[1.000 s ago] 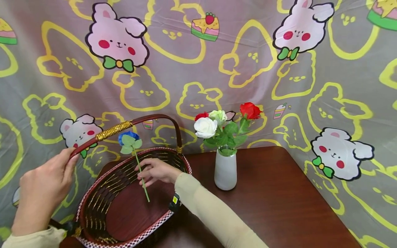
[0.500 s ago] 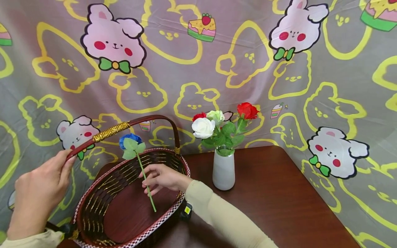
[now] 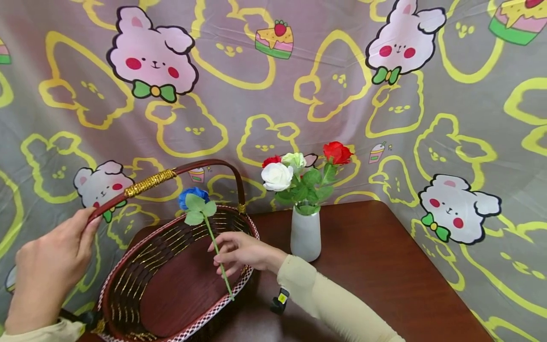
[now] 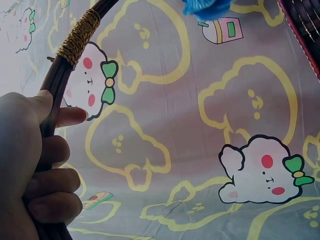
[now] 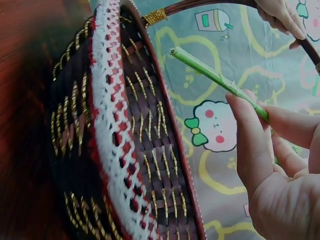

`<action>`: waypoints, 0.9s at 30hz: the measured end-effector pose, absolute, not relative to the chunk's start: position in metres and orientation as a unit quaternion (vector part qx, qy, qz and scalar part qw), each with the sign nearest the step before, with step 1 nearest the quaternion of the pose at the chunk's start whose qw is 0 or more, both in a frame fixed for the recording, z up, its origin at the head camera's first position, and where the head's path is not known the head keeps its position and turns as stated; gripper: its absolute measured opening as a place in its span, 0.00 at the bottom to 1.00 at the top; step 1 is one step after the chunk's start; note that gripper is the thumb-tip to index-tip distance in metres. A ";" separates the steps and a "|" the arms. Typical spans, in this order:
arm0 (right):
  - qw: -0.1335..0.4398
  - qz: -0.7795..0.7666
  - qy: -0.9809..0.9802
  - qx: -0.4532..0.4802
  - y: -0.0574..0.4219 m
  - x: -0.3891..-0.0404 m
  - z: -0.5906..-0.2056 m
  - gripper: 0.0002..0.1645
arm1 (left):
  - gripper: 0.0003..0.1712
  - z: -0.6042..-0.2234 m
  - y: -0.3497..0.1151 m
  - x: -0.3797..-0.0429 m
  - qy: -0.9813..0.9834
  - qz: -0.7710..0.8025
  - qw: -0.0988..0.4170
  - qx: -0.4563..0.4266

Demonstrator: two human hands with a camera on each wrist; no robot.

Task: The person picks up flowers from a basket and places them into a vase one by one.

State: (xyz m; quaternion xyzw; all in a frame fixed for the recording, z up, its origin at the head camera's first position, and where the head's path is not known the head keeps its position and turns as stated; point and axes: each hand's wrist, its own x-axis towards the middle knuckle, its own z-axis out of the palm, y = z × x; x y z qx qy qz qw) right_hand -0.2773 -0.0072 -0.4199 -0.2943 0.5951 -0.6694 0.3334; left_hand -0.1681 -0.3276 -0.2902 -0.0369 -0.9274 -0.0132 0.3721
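My left hand (image 3: 51,270) grips the brown handle (image 3: 192,165) of a dark woven basket (image 3: 171,285) near its left end; in the left wrist view its fingers curl round the handle. Over the basket's right side, my right hand (image 3: 245,254) pinches the green stem of a blue rose (image 3: 194,198) between thumb and fingers. The bloom tilts up and left, with green leaves below it, and the cut stem end (image 5: 175,52) shows in the right wrist view. Inside the basket I see only its bare reddish-brown bottom.
To the right of the basket stands a white vase (image 3: 306,235) with red, white and pale green roses (image 3: 295,166). The brown table (image 3: 376,266) extends to the right. A rabbit-patterned cloth (image 3: 239,104) hangs behind and around it.
My right hand has moved right and slightly down with the blue rose, from over the basket's middle toward its right rim. The left hand still holds the handle. The view has shifted slightly.
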 end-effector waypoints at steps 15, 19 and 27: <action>0.320 -0.664 0.617 -0.277 0.049 -0.268 -0.431 0.16 | 0.11 -0.290 -0.328 -0.168 -0.930 -0.010 0.367 -0.031; 0.316 -0.668 0.618 -0.269 0.063 -0.266 -0.435 0.18 | 0.12 -0.290 -0.327 -0.167 -0.934 -0.012 0.357 -0.020; 0.305 -0.662 0.633 -0.259 0.090 -0.261 -0.442 0.20 | 0.12 -0.291 -0.326 -0.167 -0.933 -0.011 0.360 -0.020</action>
